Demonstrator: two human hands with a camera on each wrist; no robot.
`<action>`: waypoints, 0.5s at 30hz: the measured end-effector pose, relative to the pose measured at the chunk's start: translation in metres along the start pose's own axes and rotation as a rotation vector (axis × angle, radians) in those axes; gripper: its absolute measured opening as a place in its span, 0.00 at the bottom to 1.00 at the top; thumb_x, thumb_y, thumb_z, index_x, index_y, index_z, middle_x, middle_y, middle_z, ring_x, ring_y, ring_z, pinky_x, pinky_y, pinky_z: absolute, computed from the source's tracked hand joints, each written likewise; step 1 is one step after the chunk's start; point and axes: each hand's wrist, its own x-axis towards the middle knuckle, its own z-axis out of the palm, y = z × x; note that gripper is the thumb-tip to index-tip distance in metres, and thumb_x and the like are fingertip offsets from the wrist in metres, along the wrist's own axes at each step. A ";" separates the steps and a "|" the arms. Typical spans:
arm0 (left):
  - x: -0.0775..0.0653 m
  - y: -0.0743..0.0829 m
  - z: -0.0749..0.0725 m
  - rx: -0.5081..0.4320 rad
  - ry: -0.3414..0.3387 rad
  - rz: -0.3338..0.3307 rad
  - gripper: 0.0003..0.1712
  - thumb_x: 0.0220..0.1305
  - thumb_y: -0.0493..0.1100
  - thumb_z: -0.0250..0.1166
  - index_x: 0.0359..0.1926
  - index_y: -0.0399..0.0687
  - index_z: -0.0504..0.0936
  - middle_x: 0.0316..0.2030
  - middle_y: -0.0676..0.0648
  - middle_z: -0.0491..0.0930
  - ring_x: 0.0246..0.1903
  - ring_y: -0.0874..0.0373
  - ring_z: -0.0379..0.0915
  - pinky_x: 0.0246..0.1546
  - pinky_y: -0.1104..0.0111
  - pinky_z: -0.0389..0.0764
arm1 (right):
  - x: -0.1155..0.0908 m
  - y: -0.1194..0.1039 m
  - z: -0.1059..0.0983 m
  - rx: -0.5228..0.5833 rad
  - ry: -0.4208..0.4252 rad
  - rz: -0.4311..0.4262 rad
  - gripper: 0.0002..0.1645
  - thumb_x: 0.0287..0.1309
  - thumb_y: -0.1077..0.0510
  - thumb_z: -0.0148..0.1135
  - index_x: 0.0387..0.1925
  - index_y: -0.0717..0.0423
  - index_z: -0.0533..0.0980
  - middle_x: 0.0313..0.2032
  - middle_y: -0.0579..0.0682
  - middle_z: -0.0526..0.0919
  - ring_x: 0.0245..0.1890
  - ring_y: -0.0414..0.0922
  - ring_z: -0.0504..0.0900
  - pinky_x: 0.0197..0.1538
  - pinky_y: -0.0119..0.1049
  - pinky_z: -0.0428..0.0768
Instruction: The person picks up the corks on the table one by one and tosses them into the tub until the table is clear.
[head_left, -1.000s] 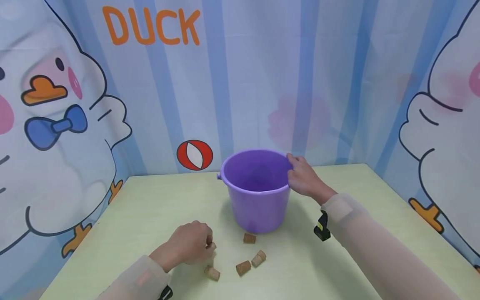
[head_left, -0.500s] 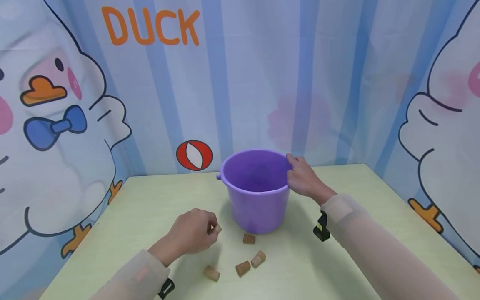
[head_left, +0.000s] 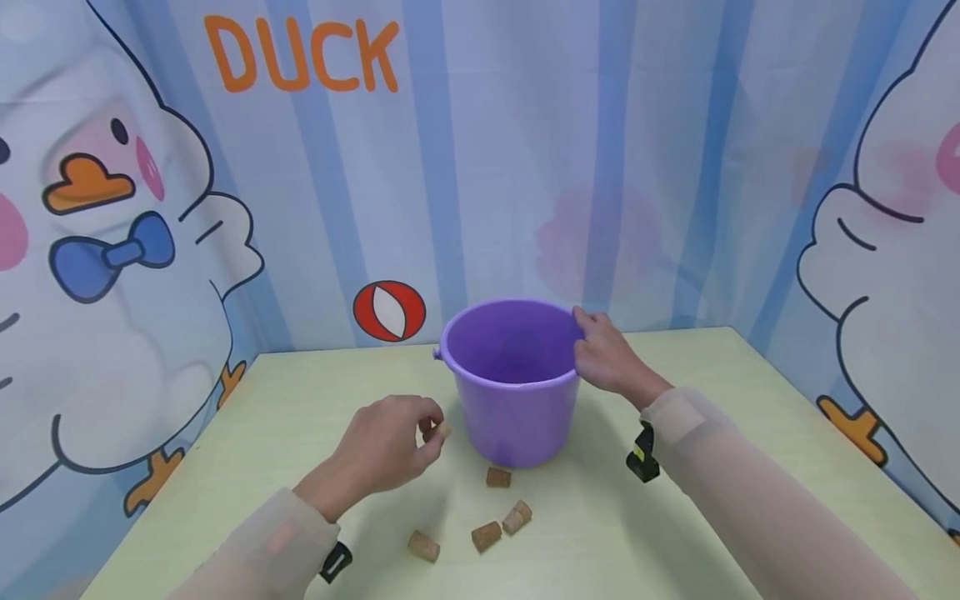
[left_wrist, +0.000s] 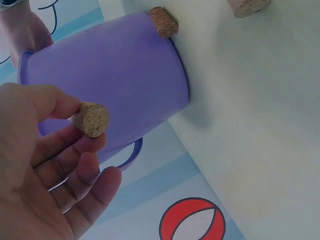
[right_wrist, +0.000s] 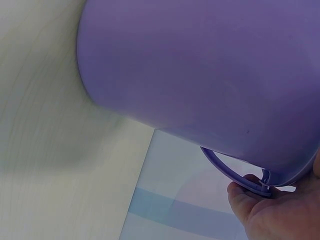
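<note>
A purple bucket (head_left: 517, 417) stands upright on the table. My right hand (head_left: 609, 354) grips its rim on the right side; in the right wrist view, fingers (right_wrist: 242, 200) also touch the bucket's handle (right_wrist: 230, 172). My left hand (head_left: 386, 442) is raised above the table, left of the bucket. Between thumb and fingertips it pinches a cork (left_wrist: 94, 120), which shows its round end in the left wrist view. Several more corks lie on the table: one dark cork (head_left: 498, 477) close to the bucket's base, a pale cork (head_left: 517, 517), a brown cork (head_left: 486, 536) and another cork (head_left: 424, 547) nearer me.
The pale table (head_left: 337, 383) ends at a striped blue curtain (head_left: 510, 150) behind the bucket. Printed duck figures (head_left: 120, 333) cover the cloth on both sides. A red and white ball (head_left: 389, 311) is printed on the curtain.
My left hand has lifted a cork off the table and moved it up, forward and slightly right, toward the bucket. The right hand and the bucket have stayed in place.
</note>
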 end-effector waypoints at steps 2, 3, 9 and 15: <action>0.001 0.001 -0.002 0.011 0.021 0.017 0.02 0.64 0.43 0.70 0.34 0.52 0.87 0.25 0.61 0.78 0.27 0.64 0.72 0.27 0.69 0.76 | 0.000 0.000 0.000 -0.001 0.001 -0.001 0.38 0.72 0.61 0.32 0.80 0.67 0.42 0.77 0.71 0.48 0.77 0.67 0.49 0.76 0.61 0.51; 0.002 0.002 -0.003 0.015 0.031 0.026 0.02 0.64 0.43 0.70 0.34 0.51 0.87 0.25 0.60 0.79 0.27 0.64 0.72 0.27 0.69 0.76 | 0.000 0.000 0.000 -0.002 0.002 -0.003 0.38 0.72 0.61 0.32 0.80 0.67 0.42 0.77 0.71 0.48 0.77 0.67 0.49 0.76 0.61 0.51; 0.005 0.003 -0.008 0.027 0.099 0.072 0.03 0.63 0.44 0.70 0.35 0.52 0.88 0.27 0.59 0.80 0.27 0.65 0.71 0.26 0.70 0.75 | 0.000 0.000 0.000 -0.002 0.005 -0.005 0.38 0.72 0.61 0.33 0.79 0.67 0.43 0.76 0.71 0.48 0.77 0.66 0.49 0.76 0.61 0.51; 0.009 0.006 -0.015 0.038 0.180 0.112 0.02 0.63 0.44 0.70 0.35 0.52 0.87 0.27 0.59 0.80 0.25 0.65 0.69 0.23 0.72 0.73 | 0.000 0.000 0.000 -0.002 0.005 0.000 0.38 0.72 0.61 0.33 0.80 0.67 0.43 0.76 0.71 0.48 0.77 0.66 0.49 0.76 0.61 0.52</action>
